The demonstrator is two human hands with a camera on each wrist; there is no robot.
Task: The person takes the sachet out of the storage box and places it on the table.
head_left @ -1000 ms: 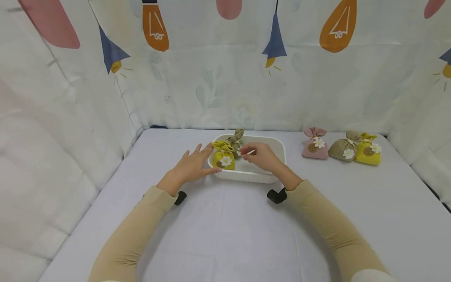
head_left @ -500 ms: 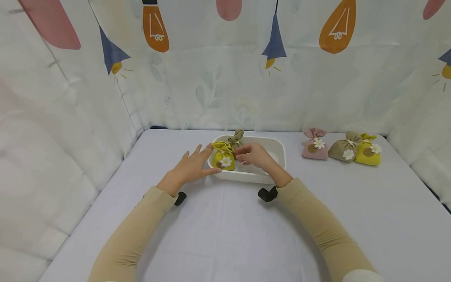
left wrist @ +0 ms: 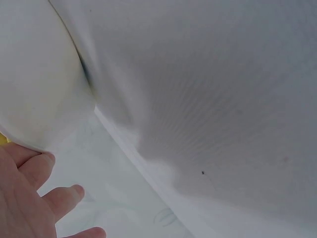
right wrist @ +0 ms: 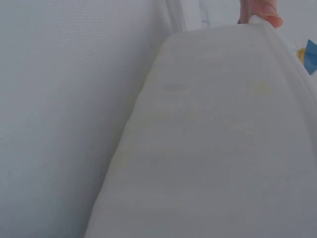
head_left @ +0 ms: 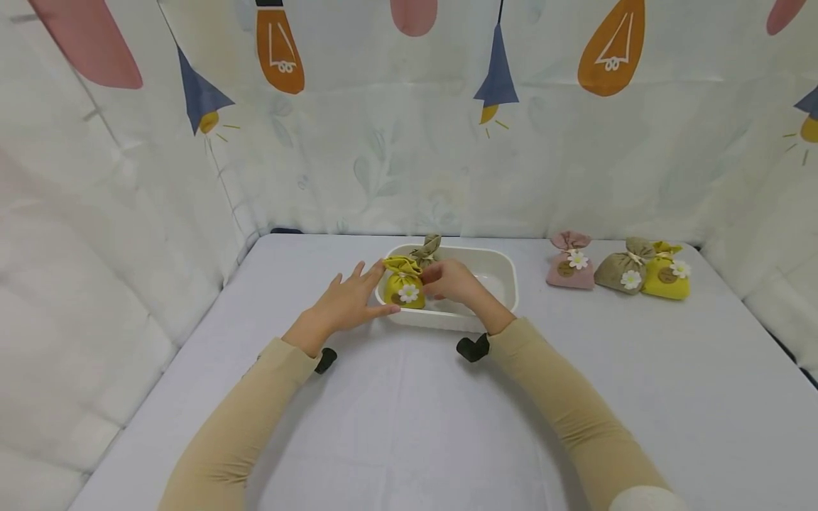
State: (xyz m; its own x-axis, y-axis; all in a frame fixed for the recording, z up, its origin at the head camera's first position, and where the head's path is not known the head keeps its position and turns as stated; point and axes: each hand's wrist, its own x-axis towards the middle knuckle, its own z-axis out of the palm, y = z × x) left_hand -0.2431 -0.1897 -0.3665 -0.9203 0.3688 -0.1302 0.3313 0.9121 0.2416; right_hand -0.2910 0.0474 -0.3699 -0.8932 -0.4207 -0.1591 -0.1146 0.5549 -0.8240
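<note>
A white tray point(head_left: 441, 321) stands near the back of the table, with a yellow drawstring pouch point(head_left: 404, 284) and a grey-brown pouch point(head_left: 427, 250) at its left end. My left hand point(head_left: 348, 301) spreads its fingers along the tray's left end, the thumb near the front rim beside the yellow pouch. In the left wrist view its fingertips touch the rim. My right hand point(head_left: 455, 284) reaches into the tray, bent fingers against the right side of the yellow pouch and in front of the grey-brown one. Whether they pinch anything is hidden; in the right wrist view the tray wall point(right wrist: 198, 124) covers most of the hand.
To the right of the tray, a pink pouch point(head_left: 571, 270), another grey-brown pouch point(head_left: 620, 271) and another yellow pouch point(head_left: 664, 277) stand on the white table point(head_left: 409, 426). A patterned curtain point(head_left: 396, 156) closes off the back.
My right hand has moved left inside the tray, from beside the grey-brown pouch's flower to the yellow pouch's right side. My left hand and the pouches look nearly still.
</note>
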